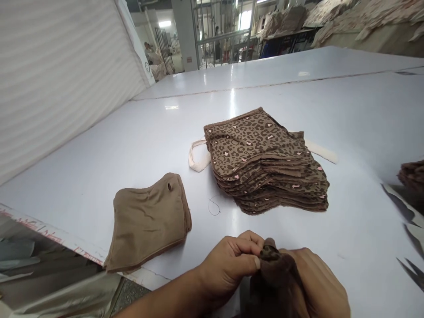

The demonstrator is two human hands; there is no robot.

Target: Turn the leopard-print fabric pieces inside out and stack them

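Note:
At the bottom centre, my left hand point(228, 265) pinches the top edge of a dark brown fuzzy fabric piece point(274, 287) between thumb and fingers. My right hand point(321, 282) wraps the same piece from the right, its fingertips hidden behind the cloth. A small patch of leopard print shows at the gathered edge. Beyond my hands lies a pile of leopard-print fabric pieces point(248, 141) with brown fuzzy edges. Left of it is a smaller stack of plain brown fabric pieces point(149, 221), the top one with a small slit near its upper right corner.
A cream strip point(195, 164) sticks out from under the leopard pile. Loose thread point(214, 207) lies nearby on the white table point(149, 132). Dark pointed blades point(412, 271) and brown fuzzy cloth point(412, 174) sit at the right edge. White quilted material point(66, 66) rises at left.

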